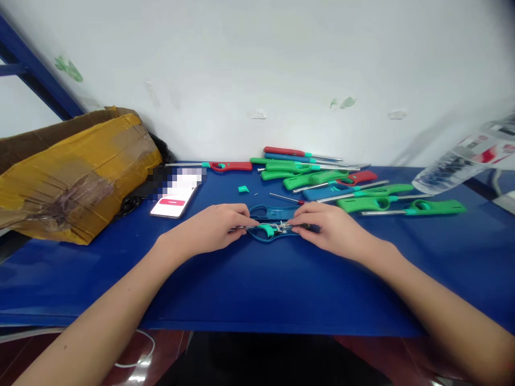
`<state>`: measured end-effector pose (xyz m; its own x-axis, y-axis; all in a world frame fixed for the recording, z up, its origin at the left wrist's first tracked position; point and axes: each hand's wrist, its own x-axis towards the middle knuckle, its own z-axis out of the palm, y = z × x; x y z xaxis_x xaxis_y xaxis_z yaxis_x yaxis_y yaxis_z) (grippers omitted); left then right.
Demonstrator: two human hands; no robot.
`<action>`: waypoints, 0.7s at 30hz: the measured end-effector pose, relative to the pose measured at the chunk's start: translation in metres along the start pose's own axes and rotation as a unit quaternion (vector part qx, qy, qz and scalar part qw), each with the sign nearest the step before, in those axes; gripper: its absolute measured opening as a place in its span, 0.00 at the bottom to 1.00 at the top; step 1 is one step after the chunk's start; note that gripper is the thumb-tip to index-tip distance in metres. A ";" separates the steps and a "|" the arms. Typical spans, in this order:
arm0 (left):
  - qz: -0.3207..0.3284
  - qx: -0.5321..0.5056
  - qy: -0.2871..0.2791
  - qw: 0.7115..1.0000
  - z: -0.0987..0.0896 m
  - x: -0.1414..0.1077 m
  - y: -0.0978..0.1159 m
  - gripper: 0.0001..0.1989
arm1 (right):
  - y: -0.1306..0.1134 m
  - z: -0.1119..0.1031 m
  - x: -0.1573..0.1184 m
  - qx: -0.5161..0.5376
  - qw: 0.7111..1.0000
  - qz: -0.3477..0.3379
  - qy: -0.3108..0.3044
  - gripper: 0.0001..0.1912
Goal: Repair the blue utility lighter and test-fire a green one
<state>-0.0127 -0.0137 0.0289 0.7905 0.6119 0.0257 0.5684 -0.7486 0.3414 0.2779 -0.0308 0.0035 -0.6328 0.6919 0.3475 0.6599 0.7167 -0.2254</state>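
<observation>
An opened blue lighter shell (pixel 261 237) lies on the blue table between my hands, with a teal trigger (pixel 266 231) and small metal parts and wires inside. Just behind it lies the other blue shell half (pixel 273 213). My left hand (pixel 217 228) is closed around the metal tube end at the shell's left side. At the right end, my right hand (pixel 322 225) pinches the inner parts of the lighter, its fingertips over the shell. A thin screwdriver (pixel 285 198) with a red collar lies behind my right fingers. A small teal piece (pixel 243 189) rests farther back.
Several green, red and blue lighters (pixel 362 203) lie at the back right. A red lighter (pixel 231 166) and a phone (pixel 177 195) are at the back left. A taped cardboard box (pixel 80 177) stands far left, a plastic bottle (pixel 462 158) far right. The wall (pixel 257 64) rises behind the table (pixel 273 289).
</observation>
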 end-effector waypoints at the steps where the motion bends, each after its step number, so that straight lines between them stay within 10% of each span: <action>1: 0.000 -0.001 0.000 1.000 0.000 0.000 0.000 0.17 | 0.000 0.000 0.000 -0.003 1.000 -0.002 0.001 0.09; 21: -0.010 -0.002 -0.015 1.000 -0.002 0.002 0.003 0.14 | -0.004 0.000 0.000 0.013 1.000 0.008 -0.027 0.11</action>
<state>-0.0103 -0.0139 0.0318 0.7860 0.6182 -0.0087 0.5826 -0.7360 0.3448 0.2755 -0.0340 0.0046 -0.6440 0.7059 0.2950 0.6594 0.7076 -0.2539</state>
